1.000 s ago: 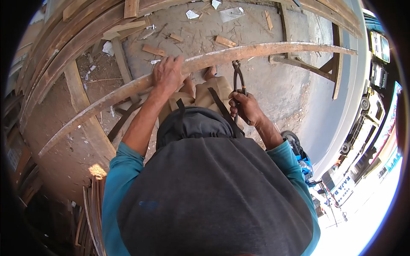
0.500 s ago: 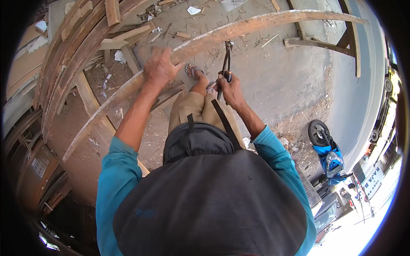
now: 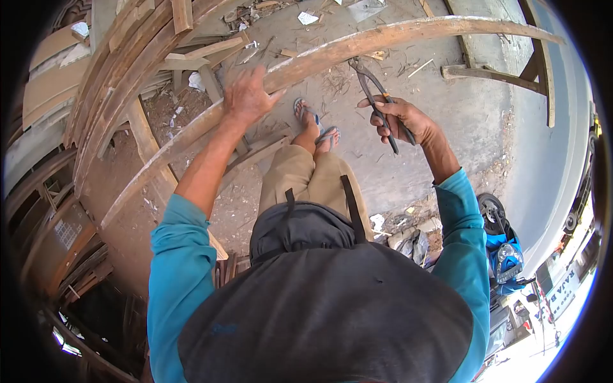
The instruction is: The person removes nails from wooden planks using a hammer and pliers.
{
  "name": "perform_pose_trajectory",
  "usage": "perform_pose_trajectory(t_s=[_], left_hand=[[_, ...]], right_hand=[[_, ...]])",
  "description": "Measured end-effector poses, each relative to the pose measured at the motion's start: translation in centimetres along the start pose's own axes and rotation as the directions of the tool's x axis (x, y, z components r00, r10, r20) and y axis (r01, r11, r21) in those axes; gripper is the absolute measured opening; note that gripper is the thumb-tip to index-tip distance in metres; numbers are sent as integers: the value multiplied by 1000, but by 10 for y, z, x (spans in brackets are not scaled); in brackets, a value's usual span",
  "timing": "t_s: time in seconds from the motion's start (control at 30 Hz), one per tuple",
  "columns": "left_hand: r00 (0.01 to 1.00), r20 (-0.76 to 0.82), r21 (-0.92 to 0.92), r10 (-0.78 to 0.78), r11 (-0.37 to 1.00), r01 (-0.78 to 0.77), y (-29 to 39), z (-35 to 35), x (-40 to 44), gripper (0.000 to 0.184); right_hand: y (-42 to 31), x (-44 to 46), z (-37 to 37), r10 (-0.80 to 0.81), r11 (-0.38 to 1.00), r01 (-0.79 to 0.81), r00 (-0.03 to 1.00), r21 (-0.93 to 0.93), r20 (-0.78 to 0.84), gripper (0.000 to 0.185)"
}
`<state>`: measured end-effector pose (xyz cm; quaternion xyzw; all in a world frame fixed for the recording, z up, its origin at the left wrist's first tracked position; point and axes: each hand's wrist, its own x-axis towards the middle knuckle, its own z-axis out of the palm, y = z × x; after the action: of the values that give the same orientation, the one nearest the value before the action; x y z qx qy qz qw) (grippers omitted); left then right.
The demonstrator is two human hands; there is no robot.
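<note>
A long curved wooden beam arches across the upper part of the head view. My left hand grips it left of the middle, fingers over its far side and thumb pointing right. In my right hand is a pair of pincers with dark handles and a touch of orange. Their handles are spread, and the head is at the beam's near edge; whether the jaws bite anything there is too small to tell.
Several curved beams are stacked at the left. A wooden frame stands at the far right, and a timber lies under the beam. My sandalled feet are close below the beam. A blue motorbike is parked on the right.
My right hand has swung to the right, and the pincers' handles have spread from nearly together to wide apart. My left hand keeps its hold on the beam. The view has shifted slightly.
</note>
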<state>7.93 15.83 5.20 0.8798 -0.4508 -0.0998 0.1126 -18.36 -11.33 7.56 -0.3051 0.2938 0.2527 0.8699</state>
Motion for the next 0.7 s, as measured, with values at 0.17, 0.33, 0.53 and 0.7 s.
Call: perform_pose_trajectory(t_s=[0.17, 0.33, 0.53, 0.7], left_hand=[[991, 129, 25, 27, 999, -30, -1, -9, 4, 57], [994, 88, 39, 71, 996, -75, -2, -7, 6, 59], [988, 56, 54, 142, 988, -145, -6, 1, 5, 60], [990, 107, 89, 95, 991, -104, -3, -3, 6, 63]], right_hand=[[39, 27, 40, -15, 986, 49, 978, 160, -208, 38], [72, 59, 56, -198, 943, 266, 931, 200, -306, 40], [93, 103, 104, -287, 816, 460, 848, 349, -446, 41], [89, 132, 144, -303, 667, 611, 745, 426, -594, 38]])
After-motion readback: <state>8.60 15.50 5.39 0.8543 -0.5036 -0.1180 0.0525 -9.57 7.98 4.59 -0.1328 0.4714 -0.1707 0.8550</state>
